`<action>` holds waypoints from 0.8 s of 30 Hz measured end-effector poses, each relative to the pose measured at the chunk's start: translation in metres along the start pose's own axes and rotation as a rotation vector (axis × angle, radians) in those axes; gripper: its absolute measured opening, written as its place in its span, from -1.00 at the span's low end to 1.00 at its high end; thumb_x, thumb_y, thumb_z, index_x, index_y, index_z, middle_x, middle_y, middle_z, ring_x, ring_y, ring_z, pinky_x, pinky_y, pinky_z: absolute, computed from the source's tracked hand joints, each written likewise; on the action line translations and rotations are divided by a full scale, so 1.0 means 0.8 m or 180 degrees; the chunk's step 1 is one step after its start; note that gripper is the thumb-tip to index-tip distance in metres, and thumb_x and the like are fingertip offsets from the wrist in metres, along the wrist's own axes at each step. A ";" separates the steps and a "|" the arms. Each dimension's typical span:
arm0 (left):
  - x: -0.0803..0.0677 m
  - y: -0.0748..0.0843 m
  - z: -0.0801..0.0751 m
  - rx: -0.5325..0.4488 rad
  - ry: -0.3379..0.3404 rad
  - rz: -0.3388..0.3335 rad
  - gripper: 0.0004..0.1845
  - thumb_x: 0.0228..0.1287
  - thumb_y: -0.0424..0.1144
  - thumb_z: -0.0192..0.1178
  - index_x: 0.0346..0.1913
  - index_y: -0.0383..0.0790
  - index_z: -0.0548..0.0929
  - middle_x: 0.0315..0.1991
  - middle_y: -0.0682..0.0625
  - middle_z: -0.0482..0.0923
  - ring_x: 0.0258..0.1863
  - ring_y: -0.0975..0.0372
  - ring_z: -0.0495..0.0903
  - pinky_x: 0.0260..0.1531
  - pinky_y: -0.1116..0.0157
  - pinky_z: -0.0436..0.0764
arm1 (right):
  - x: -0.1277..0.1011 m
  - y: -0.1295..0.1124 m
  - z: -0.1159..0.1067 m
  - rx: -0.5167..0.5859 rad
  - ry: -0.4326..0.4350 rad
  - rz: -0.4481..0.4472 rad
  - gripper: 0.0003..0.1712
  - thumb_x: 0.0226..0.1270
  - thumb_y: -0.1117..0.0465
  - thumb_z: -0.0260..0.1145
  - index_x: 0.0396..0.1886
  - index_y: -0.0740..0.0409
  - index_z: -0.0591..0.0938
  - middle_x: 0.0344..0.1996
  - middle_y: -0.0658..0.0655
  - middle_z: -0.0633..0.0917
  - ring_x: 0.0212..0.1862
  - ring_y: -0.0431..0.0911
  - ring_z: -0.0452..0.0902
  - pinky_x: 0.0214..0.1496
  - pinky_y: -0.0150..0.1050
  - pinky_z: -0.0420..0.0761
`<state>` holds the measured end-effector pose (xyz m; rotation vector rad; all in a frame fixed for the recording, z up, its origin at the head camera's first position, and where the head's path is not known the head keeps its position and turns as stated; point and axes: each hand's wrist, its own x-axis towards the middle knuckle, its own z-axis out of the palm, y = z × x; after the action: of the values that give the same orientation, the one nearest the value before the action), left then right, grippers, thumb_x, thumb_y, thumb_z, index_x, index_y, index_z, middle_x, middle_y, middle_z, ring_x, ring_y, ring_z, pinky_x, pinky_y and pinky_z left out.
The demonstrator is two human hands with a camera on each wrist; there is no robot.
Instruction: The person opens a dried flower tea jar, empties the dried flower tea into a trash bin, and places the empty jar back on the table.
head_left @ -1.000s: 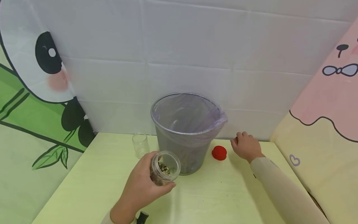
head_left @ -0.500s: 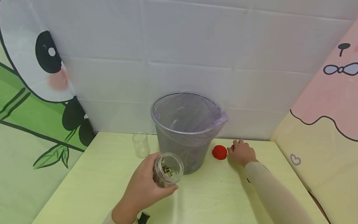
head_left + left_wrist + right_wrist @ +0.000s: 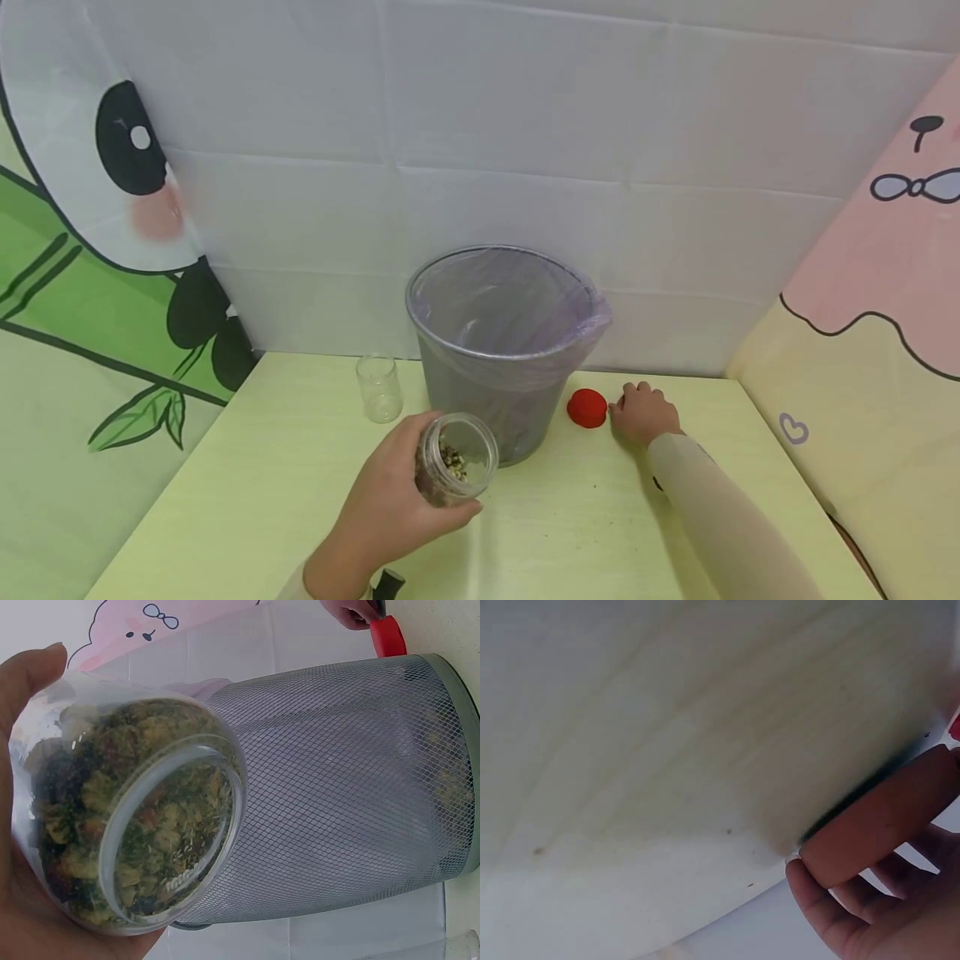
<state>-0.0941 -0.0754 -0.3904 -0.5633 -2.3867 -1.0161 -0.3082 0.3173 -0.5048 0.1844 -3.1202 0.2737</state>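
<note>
1. Head view: the left hand (image 3: 390, 517) is gripping an open jar (image 3: 455, 460) of dried, greenish bits, fingers curling round its body, and is holding it tilted just in front of the bin (image 3: 504, 350), mouth facing the bin wall.
2. Left wrist view: the jar (image 3: 131, 825) is lying close against the bin's mesh (image 3: 337, 787); I cannot tell whether they are touching. The contents are sitting inside, nothing spilling.
3. The right hand (image 3: 641, 412) is resting on the table (image 3: 600, 533) with its fingers touching the red lid (image 3: 587, 408), which is lying just right of the bin. In the right wrist view the fingers (image 3: 832, 900) are curling onto the lid (image 3: 881, 817); a full grip is not yet showing.
4. The step in hand is looking like the lid being taken up while the jar is being held ready.
5. The next move is probably calling for a firm pinch on the lid and for the jar to be kept steady.
6. An empty glass (image 3: 378, 388) is standing left of the bin, well apart from the jar.
7. The bin, lined with a thin bag (image 3: 525, 292), is standing between the two hands, so either hand is having to pass in front of it.
</note>
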 end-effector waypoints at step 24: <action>0.000 -0.004 0.003 0.0040 0.0023 0.0096 0.06 -0.36 0.07 0.74 0.33 -0.07 0.46 0.09 0.22 0.55 0.04 0.31 0.57 -0.02 0.13 0.67 | 0.012 0.016 0.018 0.0190 0.0016 0.0002 -0.64 0.45 -0.07 0.22 -0.17 0.16 0.51 -0.16 0.24 0.51 -0.10 0.28 0.49 -0.13 0.25 0.55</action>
<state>-0.0960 -0.0755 -0.3935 -0.5883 -2.3693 -0.9880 -0.3195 0.3265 -0.5210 0.1828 -3.1093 0.3670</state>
